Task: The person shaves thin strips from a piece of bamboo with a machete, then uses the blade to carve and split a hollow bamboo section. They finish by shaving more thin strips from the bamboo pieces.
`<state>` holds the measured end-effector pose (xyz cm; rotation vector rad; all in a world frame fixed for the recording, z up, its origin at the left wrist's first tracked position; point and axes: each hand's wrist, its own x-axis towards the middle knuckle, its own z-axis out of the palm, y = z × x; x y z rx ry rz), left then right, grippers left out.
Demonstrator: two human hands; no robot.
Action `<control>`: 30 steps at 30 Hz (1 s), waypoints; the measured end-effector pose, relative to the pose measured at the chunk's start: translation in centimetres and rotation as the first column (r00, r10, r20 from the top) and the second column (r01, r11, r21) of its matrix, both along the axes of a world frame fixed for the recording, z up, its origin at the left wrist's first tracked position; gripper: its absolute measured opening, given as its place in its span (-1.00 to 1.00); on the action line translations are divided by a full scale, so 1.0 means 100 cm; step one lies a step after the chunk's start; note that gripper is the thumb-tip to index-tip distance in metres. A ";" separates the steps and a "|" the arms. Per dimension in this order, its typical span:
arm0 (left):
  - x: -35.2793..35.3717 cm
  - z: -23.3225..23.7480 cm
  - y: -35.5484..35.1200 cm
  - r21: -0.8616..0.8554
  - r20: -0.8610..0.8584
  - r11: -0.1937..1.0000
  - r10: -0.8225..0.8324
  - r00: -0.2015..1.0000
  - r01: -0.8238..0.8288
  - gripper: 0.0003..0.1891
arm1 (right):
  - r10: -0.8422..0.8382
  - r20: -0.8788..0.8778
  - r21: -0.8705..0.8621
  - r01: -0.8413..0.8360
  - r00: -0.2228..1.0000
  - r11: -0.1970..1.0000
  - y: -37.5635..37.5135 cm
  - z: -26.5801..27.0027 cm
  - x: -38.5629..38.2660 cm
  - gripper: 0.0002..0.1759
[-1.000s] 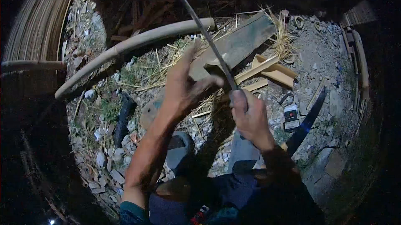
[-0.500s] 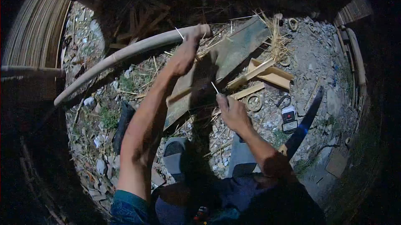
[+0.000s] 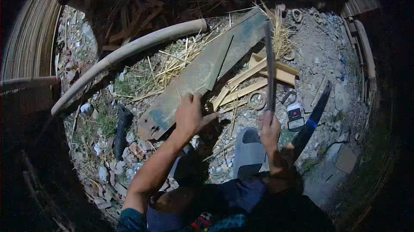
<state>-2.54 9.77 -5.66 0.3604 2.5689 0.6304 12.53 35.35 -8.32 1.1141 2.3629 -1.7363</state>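
My left hand (image 3: 189, 115) is over the near part of a long worn board (image 3: 172, 94), thumb spread to the right and fingers bent forward. Just beyond its fingertips is the lower end of a narrow greenish strip (image 3: 221, 64) lying on the board. I cannot make out anything held in that hand. My right hand (image 3: 270, 130) is wrapped round the lower end of a long, narrow, dark blade-like piece (image 3: 270, 68), which points away from me. Past the blade lie split bamboo pieces (image 3: 282, 73).
A thick curved bamboo pole (image 3: 129, 53) lies at the left. To the right are a large dark blade (image 3: 317, 113), a small black-and-white box (image 3: 296, 115) and a tape roll (image 3: 257, 100). Straw (image 3: 282, 38) and rubble surround the board. My sandal (image 3: 250, 154) is below.
Both hands held thin pale pieces over the board before. My left hand has come down and nearer me. My right hand has moved right and lower and now grips the dark blade-like piece.
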 end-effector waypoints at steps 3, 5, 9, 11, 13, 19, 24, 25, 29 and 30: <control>0.004 -0.042 0.007 -0.190 -0.320 0.972 -0.196 0.927 0.140 -0.60 | -0.116 0.163 -0.004 0.119 0.980 0.993 0.027 -0.005 0.018 -0.38; 0.013 -0.047 0.003 -0.192 -0.343 0.967 -0.227 0.911 0.169 -0.66 | -0.137 0.153 0.077 0.127 0.979 0.989 0.040 -0.017 0.029 -0.37; 0.040 -0.048 -0.003 -0.223 -0.532 0.945 -0.323 0.783 0.239 -0.79 | -0.208 0.178 0.217 0.168 0.962 0.962 0.042 -0.028 0.032 -0.36; 0.043 -0.050 -0.004 -0.171 -0.460 0.960 -0.275 0.844 0.220 -0.80 | -0.206 -0.011 0.145 0.205 0.979 0.968 0.044 -0.038 0.035 -0.40; 0.037 -0.054 -0.006 -0.050 -0.389 0.983 -0.183 0.903 0.178 -0.77 | -0.210 -0.010 0.133 0.210 0.978 0.969 0.046 -0.044 0.033 -0.39; -0.007 -0.024 -0.030 0.243 0.172 0.966 -0.135 0.976 0.091 -0.52 | -0.201 0.102 0.145 0.185 0.974 0.972 0.039 -0.026 0.029 -0.36; -0.059 0.015 -0.010 0.489 0.098 0.871 0.008 0.995 -0.055 -0.38 | -0.227 0.140 0.124 0.210 0.964 0.970 0.038 -0.021 0.028 -0.32; -0.072 0.006 0.000 0.495 0.099 0.867 0.003 0.995 -0.052 -0.38 | -0.239 0.184 0.196 0.203 0.953 0.959 0.040 -0.025 0.029 -0.27; -0.093 -0.013 0.048 0.163 -0.246 0.983 0.128 0.961 -0.089 -0.38 | -0.220 0.182 0.126 0.199 0.958 0.972 0.032 -0.003 0.019 -0.29; -0.094 -0.015 0.056 0.077 -0.299 0.994 0.103 0.949 -0.083 -0.40 | -0.223 0.181 0.136 0.200 0.958 0.970 0.030 -0.001 0.018 -0.29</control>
